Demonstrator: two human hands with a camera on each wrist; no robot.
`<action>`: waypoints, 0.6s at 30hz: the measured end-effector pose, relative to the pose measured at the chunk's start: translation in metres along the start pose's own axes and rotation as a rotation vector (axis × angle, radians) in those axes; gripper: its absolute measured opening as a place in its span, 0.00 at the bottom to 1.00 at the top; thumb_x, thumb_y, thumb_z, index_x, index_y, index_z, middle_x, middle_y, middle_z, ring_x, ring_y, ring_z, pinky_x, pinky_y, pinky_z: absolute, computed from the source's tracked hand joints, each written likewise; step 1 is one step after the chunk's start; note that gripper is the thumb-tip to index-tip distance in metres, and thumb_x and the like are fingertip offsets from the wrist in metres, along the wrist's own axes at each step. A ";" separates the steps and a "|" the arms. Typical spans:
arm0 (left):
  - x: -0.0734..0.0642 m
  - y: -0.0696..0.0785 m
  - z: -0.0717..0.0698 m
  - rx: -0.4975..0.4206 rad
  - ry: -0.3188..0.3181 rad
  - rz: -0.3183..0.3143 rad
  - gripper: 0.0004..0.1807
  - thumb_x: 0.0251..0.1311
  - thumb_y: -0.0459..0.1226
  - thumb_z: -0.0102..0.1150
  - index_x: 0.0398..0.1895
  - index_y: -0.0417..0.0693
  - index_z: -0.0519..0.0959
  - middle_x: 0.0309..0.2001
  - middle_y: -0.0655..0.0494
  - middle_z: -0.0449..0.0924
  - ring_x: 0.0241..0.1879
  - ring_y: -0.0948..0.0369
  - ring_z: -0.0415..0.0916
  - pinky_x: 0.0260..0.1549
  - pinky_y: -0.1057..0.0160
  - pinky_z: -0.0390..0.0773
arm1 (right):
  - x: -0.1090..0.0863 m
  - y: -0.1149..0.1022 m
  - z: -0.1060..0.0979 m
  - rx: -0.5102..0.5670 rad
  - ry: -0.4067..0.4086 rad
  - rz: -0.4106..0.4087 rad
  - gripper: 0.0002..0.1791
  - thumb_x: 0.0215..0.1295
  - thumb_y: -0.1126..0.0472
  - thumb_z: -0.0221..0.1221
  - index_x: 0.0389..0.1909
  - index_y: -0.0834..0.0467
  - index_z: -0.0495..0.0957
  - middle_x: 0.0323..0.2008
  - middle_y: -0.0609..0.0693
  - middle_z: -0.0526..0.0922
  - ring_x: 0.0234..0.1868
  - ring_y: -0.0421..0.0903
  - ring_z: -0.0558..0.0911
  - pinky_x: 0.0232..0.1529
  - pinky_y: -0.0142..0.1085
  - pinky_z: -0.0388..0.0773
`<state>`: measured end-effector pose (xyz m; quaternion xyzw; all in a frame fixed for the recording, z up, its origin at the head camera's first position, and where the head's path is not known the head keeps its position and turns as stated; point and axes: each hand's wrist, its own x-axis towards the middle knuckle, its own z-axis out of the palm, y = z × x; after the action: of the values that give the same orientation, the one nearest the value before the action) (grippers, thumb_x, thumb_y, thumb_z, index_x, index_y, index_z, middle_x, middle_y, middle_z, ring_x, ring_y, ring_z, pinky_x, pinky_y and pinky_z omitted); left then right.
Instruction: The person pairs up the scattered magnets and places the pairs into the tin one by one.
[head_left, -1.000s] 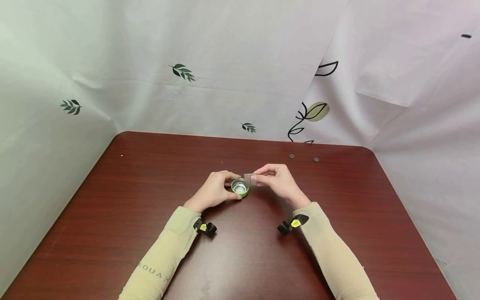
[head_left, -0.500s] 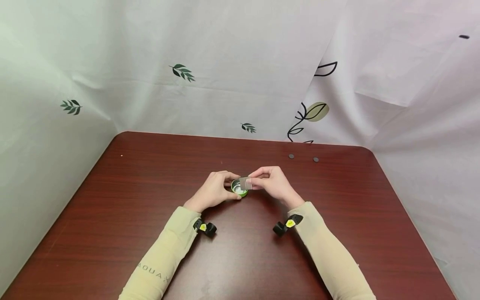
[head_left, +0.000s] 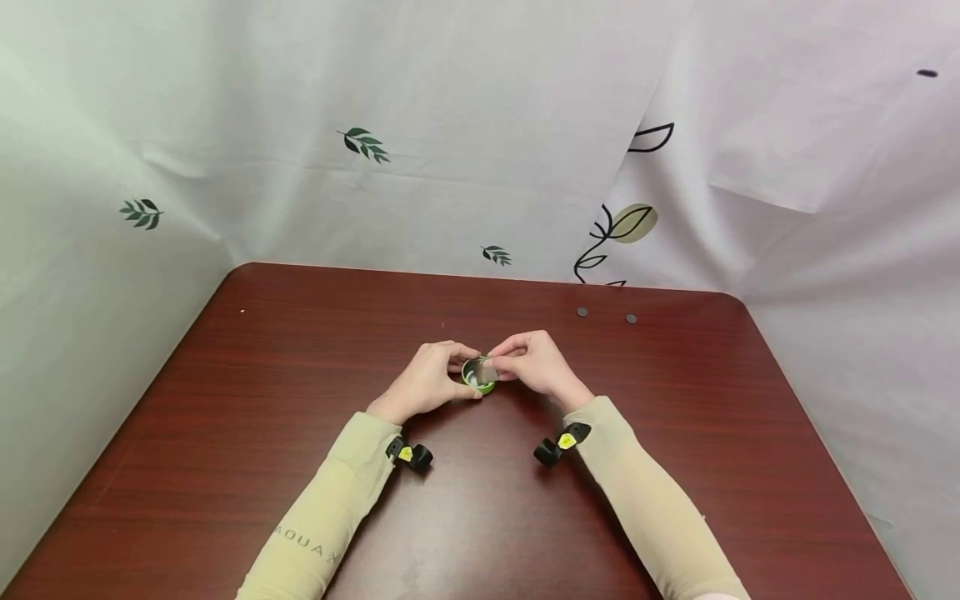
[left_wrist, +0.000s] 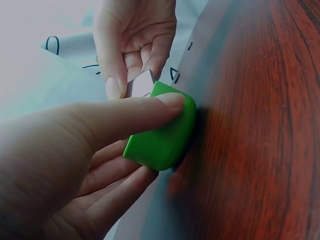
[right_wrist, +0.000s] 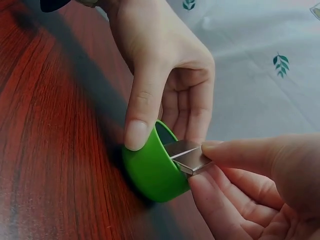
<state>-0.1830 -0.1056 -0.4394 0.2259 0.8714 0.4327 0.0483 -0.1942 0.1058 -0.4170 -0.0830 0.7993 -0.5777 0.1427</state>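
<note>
Below mid-frame, the left hand's (head_left: 427, 379) fingers grip the green tin (right_wrist: 152, 172); the right hand's (head_left: 534, 364) pinch the metal plate (right_wrist: 192, 159). Better brace the tin, slanting the plate to avoid scraping.

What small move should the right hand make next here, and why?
Probably, the right hand should ease the flat metallic piece down into the green cup. It pinches the piece at the cup's mouth, which faces up in the head view, and the left hand grips the cup by its wall, which should help keep it from shifting.
</note>
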 end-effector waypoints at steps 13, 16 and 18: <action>0.000 -0.002 0.000 -0.024 0.005 0.017 0.31 0.44 0.33 0.84 0.55 0.40 0.83 0.50 0.51 0.83 0.45 0.61 0.85 0.45 0.69 0.82 | 0.005 -0.009 0.008 -0.245 0.020 -0.013 0.04 0.57 0.63 0.74 0.33 0.58 0.90 0.24 0.47 0.87 0.25 0.44 0.85 0.29 0.34 0.81; 0.000 -0.002 0.000 -0.019 0.006 0.024 0.31 0.44 0.33 0.84 0.55 0.39 0.83 0.49 0.51 0.83 0.45 0.61 0.85 0.45 0.68 0.82 | 0.005 -0.010 0.009 -0.300 0.034 -0.022 0.03 0.57 0.61 0.74 0.32 0.55 0.91 0.23 0.45 0.87 0.25 0.42 0.84 0.27 0.32 0.79; -0.001 -0.001 0.000 -0.018 0.006 0.026 0.31 0.44 0.33 0.83 0.55 0.39 0.82 0.50 0.51 0.83 0.45 0.61 0.84 0.45 0.68 0.82 | 0.005 -0.011 0.010 -0.338 0.048 -0.037 0.03 0.57 0.61 0.75 0.31 0.54 0.91 0.23 0.43 0.86 0.25 0.41 0.84 0.26 0.32 0.78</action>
<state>-0.1829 -0.1065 -0.4405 0.2357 0.8645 0.4420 0.0421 -0.1964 0.0916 -0.4105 -0.1067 0.8865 -0.4396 0.0970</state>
